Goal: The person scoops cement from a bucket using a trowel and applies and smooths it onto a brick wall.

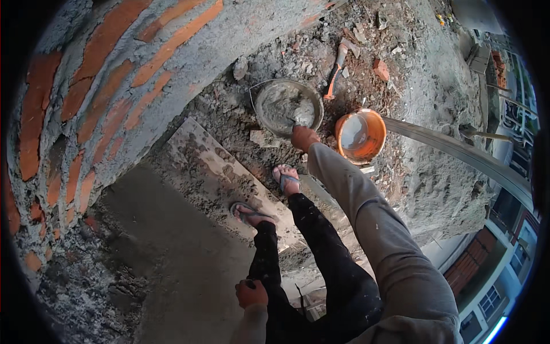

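My right hand [303, 137] grips a trowel [298, 119] whose blade is in wet grey mortar inside a round bucket with a wire handle [275, 109]. Just right of it is an orange bucket [375, 143] with pale liquid inside. Beyond them lies a hatchet [335, 71] with an orange-and-black handle on the rubble. My left hand [251, 292] is low beside my thigh, fingers curled; what is in it, if anything, I cannot make out. My sandalled feet are at a mud-smeared board [212, 155].
A rough brick-and-mortar wall [109, 80] rises at the left. Smooth wet screed [172, 241] lies below the board. A long straight bar [447, 143] reaches right from the orange bucket. Broken brick [381, 70] and rubble cover the ground; building fronts show at the far right.
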### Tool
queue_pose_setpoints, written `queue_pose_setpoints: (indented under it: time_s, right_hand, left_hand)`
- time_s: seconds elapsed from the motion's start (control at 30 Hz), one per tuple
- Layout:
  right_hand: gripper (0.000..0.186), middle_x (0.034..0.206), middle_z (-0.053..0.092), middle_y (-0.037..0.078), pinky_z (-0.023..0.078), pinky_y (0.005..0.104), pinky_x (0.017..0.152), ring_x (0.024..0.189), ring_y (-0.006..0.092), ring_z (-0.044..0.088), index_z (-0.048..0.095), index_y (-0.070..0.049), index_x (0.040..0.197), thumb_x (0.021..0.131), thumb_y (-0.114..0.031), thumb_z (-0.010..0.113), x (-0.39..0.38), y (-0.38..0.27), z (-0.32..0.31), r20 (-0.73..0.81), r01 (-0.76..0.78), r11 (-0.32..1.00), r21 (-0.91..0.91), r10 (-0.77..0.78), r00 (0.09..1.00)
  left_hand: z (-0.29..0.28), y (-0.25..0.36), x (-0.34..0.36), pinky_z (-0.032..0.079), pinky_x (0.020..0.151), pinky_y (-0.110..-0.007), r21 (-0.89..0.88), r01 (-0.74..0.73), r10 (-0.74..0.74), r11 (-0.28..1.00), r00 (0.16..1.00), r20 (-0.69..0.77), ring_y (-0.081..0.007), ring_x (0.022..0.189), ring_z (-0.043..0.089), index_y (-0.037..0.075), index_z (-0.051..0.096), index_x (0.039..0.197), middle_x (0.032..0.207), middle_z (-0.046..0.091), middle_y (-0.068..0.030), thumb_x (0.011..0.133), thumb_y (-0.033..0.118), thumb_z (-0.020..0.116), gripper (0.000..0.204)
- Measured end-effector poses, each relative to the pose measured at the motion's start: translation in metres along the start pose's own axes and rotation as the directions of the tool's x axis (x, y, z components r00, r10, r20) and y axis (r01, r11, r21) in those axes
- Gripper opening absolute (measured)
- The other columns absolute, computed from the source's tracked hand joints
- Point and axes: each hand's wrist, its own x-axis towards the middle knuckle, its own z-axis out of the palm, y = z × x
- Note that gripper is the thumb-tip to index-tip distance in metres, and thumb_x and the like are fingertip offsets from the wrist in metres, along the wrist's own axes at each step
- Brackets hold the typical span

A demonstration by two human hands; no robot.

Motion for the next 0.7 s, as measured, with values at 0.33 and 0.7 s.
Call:
queue_pose_setpoints:
  time_s: [0.33,0.7]
  right_hand:
    - [0.034,0.080,0.065,0.026,0.052,0.0489,0.061,0.066,0.0401,0.065,0.058,0.005,0.091,0.092,-0.026,0.045,0.044,0.071,-0.018,-0.507,0.293,0.954,-0.066,-0.285,0.813]
    - [0.024,0.086,0.062,0.029,0.050,0.0543,0.068,0.080,0.0485,0.061,0.047,0.000,0.104,0.093,-0.021,0.043,-0.040,0.017,0.014,-0.252,0.446,0.882,-0.149,-0.471,0.846]
  left_hand:
    - [0.014,0.003,-0.008,0.049,0.083,-0.046,-0.024,-0.004,0.005,1.000,0.999,0.052,-0.0327,0.100,0.057,0.008,0.060,0.101,0.105,0.056,-0.0116,0.082,0.028,0.061,0.028]
    - [0.005,-0.014,-0.003,0.049,0.081,-0.048,0.049,0.012,-0.015,0.999,0.998,0.062,-0.0314,0.101,0.056,0.011,0.060,0.100,0.105,0.055,-0.0103,0.079,0.034,0.060,0.031]
